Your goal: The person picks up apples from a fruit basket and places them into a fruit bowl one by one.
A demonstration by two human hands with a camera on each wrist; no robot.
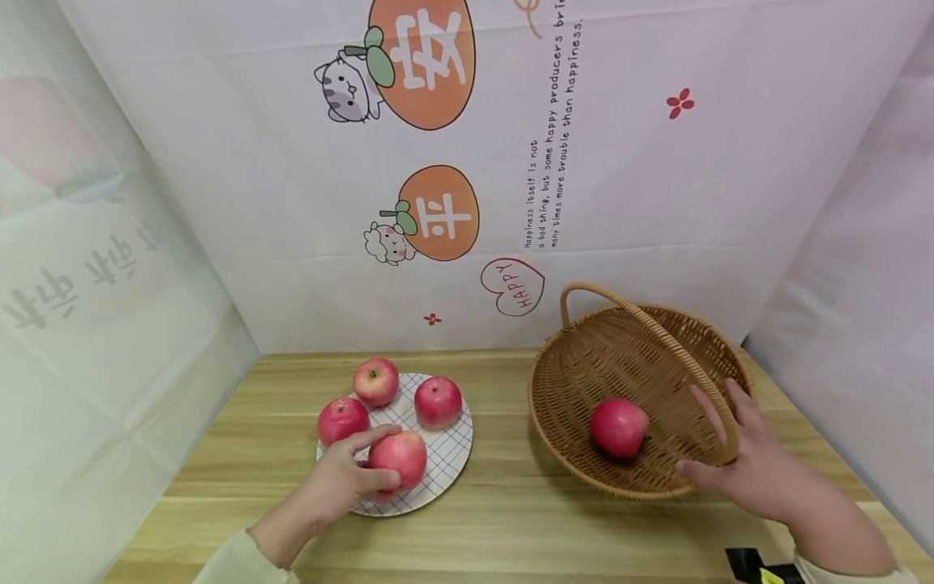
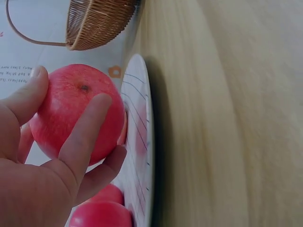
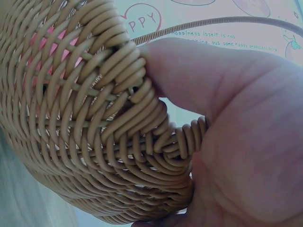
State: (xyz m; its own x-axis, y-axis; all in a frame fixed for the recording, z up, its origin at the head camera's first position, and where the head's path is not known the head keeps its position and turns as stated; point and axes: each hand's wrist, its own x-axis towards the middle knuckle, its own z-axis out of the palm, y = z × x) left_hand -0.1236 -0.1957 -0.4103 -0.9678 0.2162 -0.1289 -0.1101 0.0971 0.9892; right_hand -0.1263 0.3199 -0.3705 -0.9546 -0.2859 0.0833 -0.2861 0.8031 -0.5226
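My left hand (image 1: 337, 488) grips a red apple (image 1: 404, 456) over the near part of a round white plate (image 1: 454, 458) with blue grid lines. In the left wrist view, thumb and fingers wrap around that apple (image 2: 75, 111), its dimpled end showing. Around the plate's far and left side sit three more apples: one at the back (image 1: 375, 383), one at left (image 1: 343, 419), one at right (image 1: 439, 402). My right hand (image 1: 762, 466) holds the wicker basket (image 1: 584, 369) at its right rim, where the handle joins, thumb over the edge. A single apple (image 1: 619, 427) lies inside the basket.
The basket's arched handle (image 1: 657, 328) rises across its opening. A printed white cloth (image 1: 620, 178) hangs behind the wooden table (image 1: 496, 519), with pale cloth at both sides. A black and yellow object (image 1: 762, 568) shows by the right sleeve.
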